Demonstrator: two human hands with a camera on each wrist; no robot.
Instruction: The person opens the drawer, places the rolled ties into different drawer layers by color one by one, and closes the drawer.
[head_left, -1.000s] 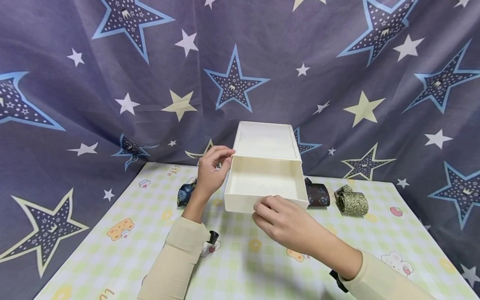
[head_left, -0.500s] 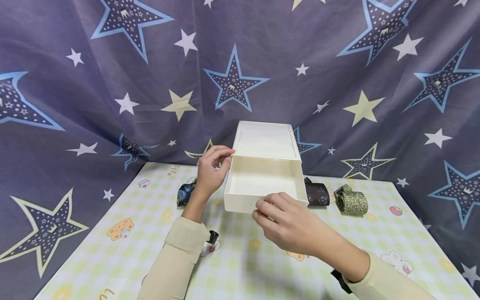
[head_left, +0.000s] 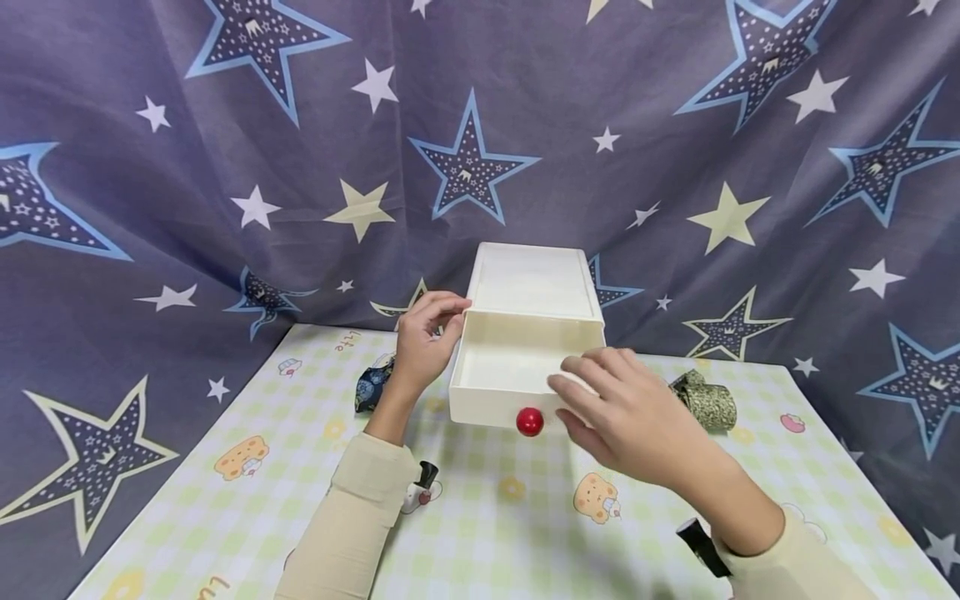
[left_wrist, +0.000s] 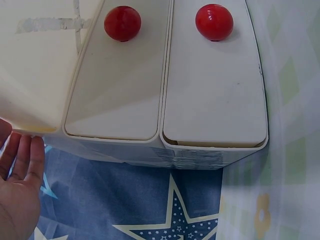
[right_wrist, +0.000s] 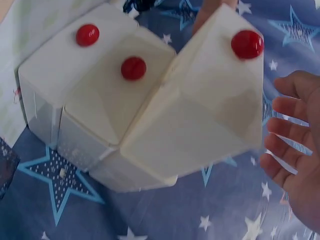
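A white drawer box (head_left: 532, 279) stands at the back of the table, its top drawer (head_left: 525, 371) pulled out toward me and showing a red knob (head_left: 529, 422). My left hand (head_left: 426, 333) grips the box's front left corner with curled fingers. My right hand (head_left: 626, 408) hovers with relaxed fingers over the drawer's right front corner, off the knob. In the right wrist view the pulled drawer's knob (right_wrist: 247, 44) sits left of the spread right fingers (right_wrist: 292, 150). The left wrist view shows two closed drawer fronts with red knobs (left_wrist: 122, 23) (left_wrist: 214, 22).
A rolled dark blue cloth (head_left: 371, 383) lies left of the box and a rolled olive one (head_left: 707, 404) lies right of it. A small white and black toy (head_left: 420, 490) sits by my left forearm. A star-print curtain (head_left: 225, 167) closes off the back and sides.
My right hand let go of the red knob and moved right and up over the drawer's right corner, uncovering the knob. The left hand and the drawer stayed put.
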